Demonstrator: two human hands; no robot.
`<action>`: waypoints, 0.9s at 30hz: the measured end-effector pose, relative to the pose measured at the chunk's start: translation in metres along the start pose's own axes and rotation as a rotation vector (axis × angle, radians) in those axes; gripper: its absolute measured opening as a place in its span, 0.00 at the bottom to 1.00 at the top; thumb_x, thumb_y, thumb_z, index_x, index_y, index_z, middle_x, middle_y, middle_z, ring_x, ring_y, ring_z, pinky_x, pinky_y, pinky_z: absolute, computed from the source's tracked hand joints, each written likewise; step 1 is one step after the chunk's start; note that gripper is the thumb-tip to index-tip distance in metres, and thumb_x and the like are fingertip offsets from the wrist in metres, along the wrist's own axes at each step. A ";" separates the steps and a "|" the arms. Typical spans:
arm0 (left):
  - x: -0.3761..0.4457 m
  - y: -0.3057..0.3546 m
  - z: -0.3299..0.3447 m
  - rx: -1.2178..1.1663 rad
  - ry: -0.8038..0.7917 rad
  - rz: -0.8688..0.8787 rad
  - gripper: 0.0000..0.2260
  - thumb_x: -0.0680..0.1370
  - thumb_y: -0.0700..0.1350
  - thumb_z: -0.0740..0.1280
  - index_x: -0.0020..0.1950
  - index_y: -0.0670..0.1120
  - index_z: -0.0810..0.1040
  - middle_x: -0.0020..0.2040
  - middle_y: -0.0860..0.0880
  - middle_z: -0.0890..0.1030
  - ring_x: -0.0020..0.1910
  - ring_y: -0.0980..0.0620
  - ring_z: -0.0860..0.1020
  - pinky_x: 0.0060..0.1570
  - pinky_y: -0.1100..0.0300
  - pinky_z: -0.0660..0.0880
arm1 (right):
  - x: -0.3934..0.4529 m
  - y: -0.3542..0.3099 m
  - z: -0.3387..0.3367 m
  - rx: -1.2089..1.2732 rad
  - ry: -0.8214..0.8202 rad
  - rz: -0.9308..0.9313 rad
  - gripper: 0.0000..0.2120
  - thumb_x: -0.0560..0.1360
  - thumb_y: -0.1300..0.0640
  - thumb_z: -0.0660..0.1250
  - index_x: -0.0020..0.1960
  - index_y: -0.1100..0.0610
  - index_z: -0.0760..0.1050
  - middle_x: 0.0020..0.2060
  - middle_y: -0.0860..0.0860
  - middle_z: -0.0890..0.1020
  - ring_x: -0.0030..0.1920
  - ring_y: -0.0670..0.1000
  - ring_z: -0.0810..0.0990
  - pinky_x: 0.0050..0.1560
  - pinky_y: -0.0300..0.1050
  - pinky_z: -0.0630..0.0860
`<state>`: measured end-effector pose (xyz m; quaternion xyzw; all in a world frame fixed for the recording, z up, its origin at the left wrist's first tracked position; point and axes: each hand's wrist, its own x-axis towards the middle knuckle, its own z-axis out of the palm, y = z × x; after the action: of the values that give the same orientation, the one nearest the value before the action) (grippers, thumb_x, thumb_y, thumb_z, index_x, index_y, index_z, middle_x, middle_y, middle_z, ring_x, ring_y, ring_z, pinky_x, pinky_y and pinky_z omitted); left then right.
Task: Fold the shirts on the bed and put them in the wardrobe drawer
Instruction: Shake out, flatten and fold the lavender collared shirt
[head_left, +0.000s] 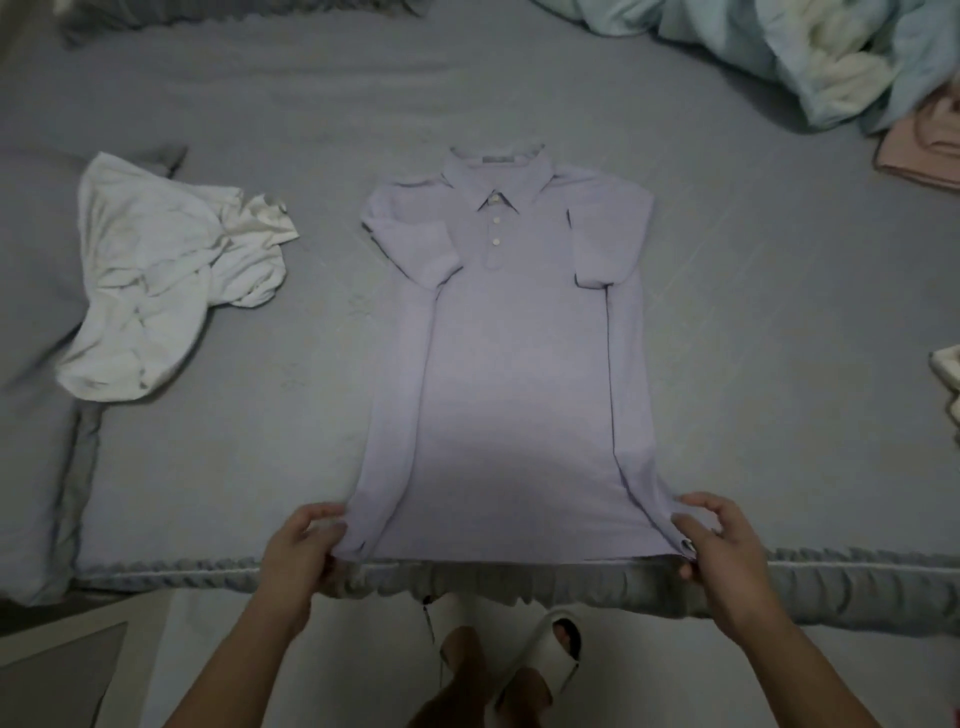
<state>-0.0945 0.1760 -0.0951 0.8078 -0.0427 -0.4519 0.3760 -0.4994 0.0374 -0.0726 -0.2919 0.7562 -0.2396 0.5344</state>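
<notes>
the bed (727, 291), covered in a grey sheet with a ruffled trim along its near edge, fills most of the view. toward its far right corner lies a heap of pale blue and cream bedding (810, 57), and just beside that, at the right edge, a folded pink cloth (924, 150). a grey pillow (31, 322) sits along the left edge of the bed. the lilac polo shirt (504, 364) lies flat and face up in the middle of the bed, collar toward the far side, buttons showing, both sides and the short sleeves folded in over the body so it forms a long narrow shape; its hem reaches the near edge of the bed. a crumpled white shirt (161, 280) lies well apart from it toward the left edge, partly resting on the pillow. the left hand (301, 556) pinches the near left corner of the polo's hem, thumb on top and fingers curled beneath the fabric. the right hand (722, 551) grips the near right corner of the hem the same way, fingers curled round the cloth. below the bed's near edge, on a pale floor, stand the person's feet in white slippers (545, 649).
</notes>
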 end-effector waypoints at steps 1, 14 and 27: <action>0.002 0.017 0.001 -0.040 -0.051 -0.023 0.08 0.76 0.34 0.66 0.46 0.43 0.83 0.41 0.41 0.84 0.35 0.46 0.81 0.30 0.60 0.75 | 0.005 -0.015 -0.002 0.010 -0.052 0.041 0.05 0.77 0.64 0.67 0.47 0.55 0.80 0.32 0.57 0.79 0.25 0.50 0.72 0.23 0.42 0.70; 0.151 0.196 0.059 -0.031 -0.535 -0.064 0.30 0.67 0.16 0.46 0.62 0.32 0.74 0.57 0.37 0.81 0.54 0.41 0.82 0.52 0.57 0.81 | 0.169 -0.192 0.063 0.049 -0.325 0.424 0.13 0.82 0.61 0.58 0.40 0.60 0.74 0.20 0.51 0.76 0.17 0.43 0.72 0.21 0.39 0.77; 0.243 0.199 0.115 0.286 -0.167 0.288 0.13 0.79 0.51 0.68 0.38 0.45 0.80 0.33 0.51 0.77 0.34 0.53 0.70 0.37 0.57 0.67 | 0.228 -0.153 0.101 -0.443 -0.195 -0.371 0.15 0.70 0.52 0.77 0.39 0.64 0.78 0.32 0.51 0.79 0.33 0.46 0.74 0.34 0.42 0.70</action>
<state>0.0148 -0.1304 -0.1715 0.7983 -0.2524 -0.4481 0.3134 -0.4345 -0.2362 -0.1531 -0.5562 0.6690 -0.1330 0.4748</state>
